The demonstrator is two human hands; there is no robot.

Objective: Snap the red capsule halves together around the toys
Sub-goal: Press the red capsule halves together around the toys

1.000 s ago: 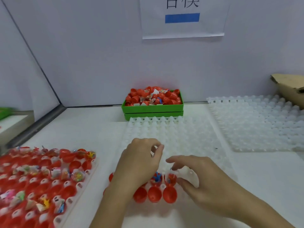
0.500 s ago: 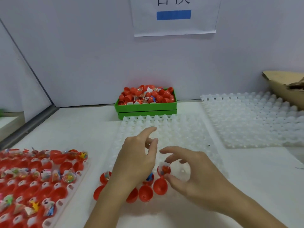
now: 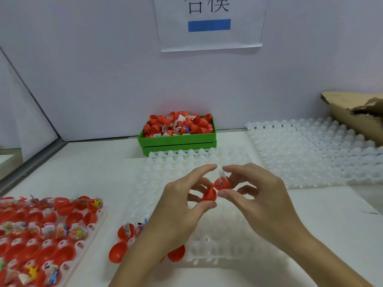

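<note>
My left hand (image 3: 178, 206) pinches an empty red capsule half (image 3: 209, 194) between thumb and fingers, lifted above the white dimpled tray (image 3: 186, 162). My right hand (image 3: 259, 195) pinches the other red half (image 3: 222, 184), which holds a small wrapped toy whose clear wrapper sticks up. The two halves touch at one edge and are still apart, tilted toward each other. More open red halves (image 3: 118, 252) lie at the tray's near left corner; some, with toys inside (image 3: 125, 233), are partly hidden by my left forearm.
A green bin (image 3: 178, 139) heaped with red halves and toys stands at the back wall. A tray of filled red halves (image 3: 41, 235) lies at the left. Another white dimpled tray (image 3: 310, 150) and a torn cardboard box (image 3: 356, 114) sit at the right.
Both hands rose from the near row of capsules. The right hand lifted the toy-filled half, the left took an empty half, and the two halves came together in the air.
</note>
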